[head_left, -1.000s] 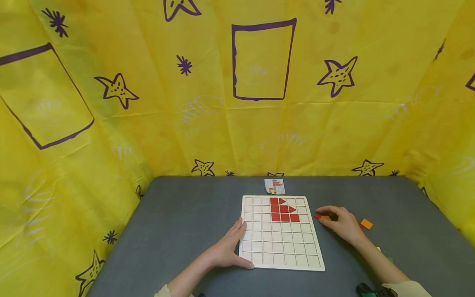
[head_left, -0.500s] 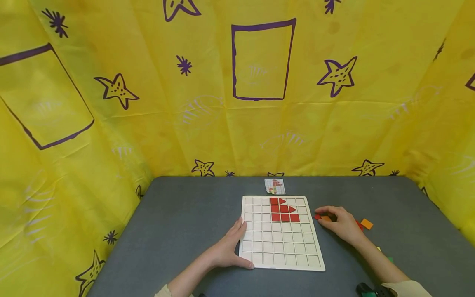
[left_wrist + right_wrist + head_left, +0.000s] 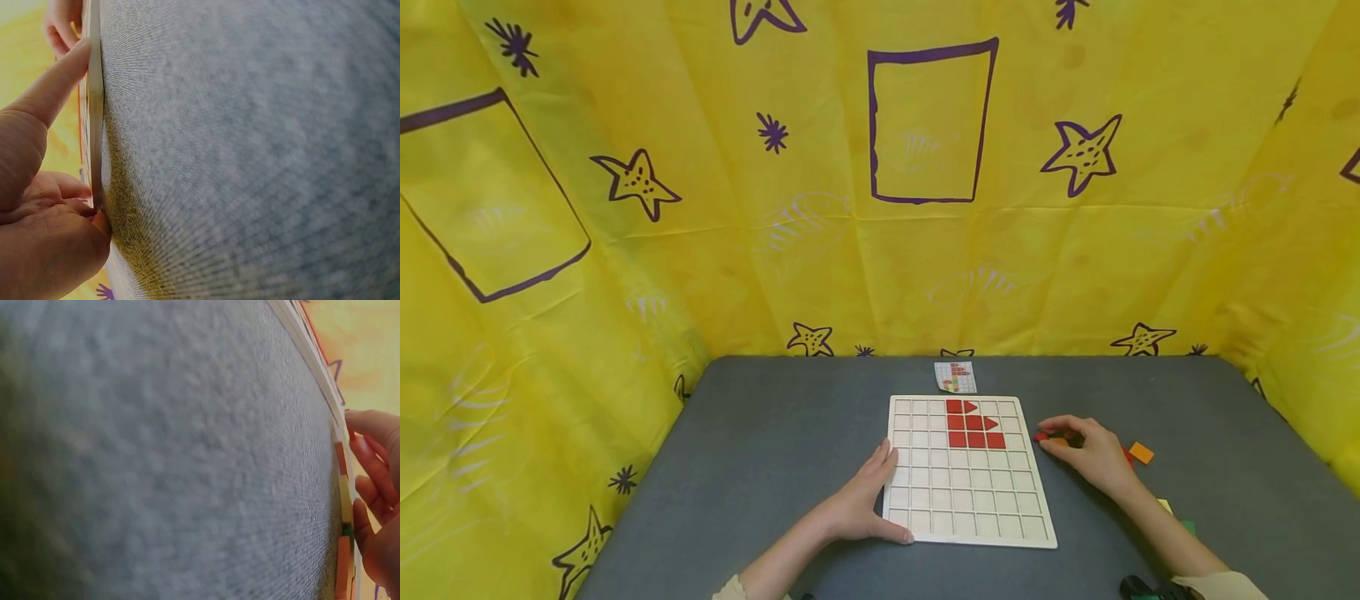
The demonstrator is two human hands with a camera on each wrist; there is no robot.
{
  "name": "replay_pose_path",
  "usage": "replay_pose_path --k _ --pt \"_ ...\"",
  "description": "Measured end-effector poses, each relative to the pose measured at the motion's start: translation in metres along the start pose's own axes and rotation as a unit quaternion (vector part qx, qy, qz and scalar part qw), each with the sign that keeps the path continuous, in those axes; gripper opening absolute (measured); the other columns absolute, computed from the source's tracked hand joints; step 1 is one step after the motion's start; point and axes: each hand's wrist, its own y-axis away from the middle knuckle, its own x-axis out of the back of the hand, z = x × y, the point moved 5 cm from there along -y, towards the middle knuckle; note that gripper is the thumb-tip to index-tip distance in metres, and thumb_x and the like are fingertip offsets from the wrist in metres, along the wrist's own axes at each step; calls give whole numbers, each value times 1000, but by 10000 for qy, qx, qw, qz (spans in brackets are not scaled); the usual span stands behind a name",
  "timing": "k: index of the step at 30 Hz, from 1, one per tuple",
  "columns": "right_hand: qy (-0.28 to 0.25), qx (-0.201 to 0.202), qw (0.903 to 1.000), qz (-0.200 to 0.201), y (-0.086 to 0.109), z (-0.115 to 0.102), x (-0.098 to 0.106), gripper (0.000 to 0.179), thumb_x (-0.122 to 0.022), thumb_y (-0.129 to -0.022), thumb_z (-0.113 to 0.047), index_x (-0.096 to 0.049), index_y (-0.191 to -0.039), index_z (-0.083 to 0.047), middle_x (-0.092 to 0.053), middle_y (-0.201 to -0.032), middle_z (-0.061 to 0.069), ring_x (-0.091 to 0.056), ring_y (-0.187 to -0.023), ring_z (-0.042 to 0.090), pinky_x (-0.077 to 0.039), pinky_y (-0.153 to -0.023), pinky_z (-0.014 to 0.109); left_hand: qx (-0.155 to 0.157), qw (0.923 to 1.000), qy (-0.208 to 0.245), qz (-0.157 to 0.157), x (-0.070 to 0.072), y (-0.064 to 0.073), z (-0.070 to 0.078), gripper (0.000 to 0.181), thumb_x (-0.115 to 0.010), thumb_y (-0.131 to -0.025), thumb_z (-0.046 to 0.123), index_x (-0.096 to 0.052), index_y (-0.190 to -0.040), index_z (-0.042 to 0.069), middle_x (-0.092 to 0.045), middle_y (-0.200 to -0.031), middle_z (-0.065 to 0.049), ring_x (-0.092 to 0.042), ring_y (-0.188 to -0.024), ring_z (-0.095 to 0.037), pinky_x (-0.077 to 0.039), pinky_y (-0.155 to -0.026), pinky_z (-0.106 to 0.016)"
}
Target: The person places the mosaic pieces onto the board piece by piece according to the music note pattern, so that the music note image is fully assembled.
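Note:
A pale wooden grid board (image 3: 938, 477) lies on the table, with several red squares (image 3: 975, 422) and red pointed tiles (image 3: 991, 423) in its upper rows. My left hand (image 3: 861, 504) rests at its lower left corner, fingers along the left edge and thumb on the near edge. Just right of the board, my right hand (image 3: 1090, 454) pinches a small red tile (image 3: 1041, 437) between thumb and index finger. That tile also shows in the right wrist view as a red sliver (image 3: 350, 432) by the fingertips. Orange tiles (image 3: 1060, 442) lie beneath this hand, partly hidden.
A small printed pattern card (image 3: 955, 377) lies behind the board. Right of my right hand are an orange square (image 3: 1142, 452), a partly covered red tile (image 3: 1127, 456), and a green tile (image 3: 1188, 527) near the forearm. A dark object (image 3: 1138, 587) sits at the right wrist. Yellow cloth (image 3: 820, 275) surrounds the table.
The red tile at my right fingertips has shifted and tilted slightly, and those fingers have drawn in a little around it. My left hand and the board stay put.

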Motion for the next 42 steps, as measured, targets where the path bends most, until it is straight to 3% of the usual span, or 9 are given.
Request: replay_pose_path --k 10,18,22,35,42 --pt "-214 -215 9994 -170 -1 -18 -14 26 -78 -77 -36 -71 -97 -22 -59 -80 -3 -43 -73 11 -36 -62 24 -36 10000 9 18 0 1 1 116 -83 -68 46 -16 -151 3 -2 -160 -13 -5 -147 -30 -20 -112 -57" --pt "-150 326 9991 -233 -5 -31 -28 19 -80 -76 -28 -72 -93 -22 -67 -88 -7 -45 -80 13 -37 -67 27 -111 9999 43 31 -1 -1 -2 116 -83 -67 46 -15 -151 3 -2 -160 -13 -4 -147 -31 -19 -112 -57" --pt "-144 335 9990 -247 -7 -30 -32 18 -79 -76 -28 -73 -92 -23 -68 -88 -9 -46 -81 12 -38 -69 27 -113 9999 45 43 -1 -1 -2 117 -83 -67 46 -15 -152 3 -2 -160 -13 -4 -147 -31 -19 -111 -58" --pt "-57 153 9993 -347 -8 -33 -33 17 -79 -77 -25 -73 -92 -22 -68 -87 -7 -44 -82 14 -36 -67 28 -101 9999 41 58 0 -1 -1 117 -84 -67 45 -15 -152 3 -2 -160 -13 -4 -147 -31 -18 -112 -57" --pt "180 155 9996 -146 -6 -40 -32 16 -80 -77 -23 -72 -90 -20 -66 -83 -7 -45 -84 16 -36 -69 31 -78 9999 59 23 0 -1 -3 117 -83 -67 46 -15 -152 4 -2 -160 -13 -4 -147 -30 -19 -112 -57"
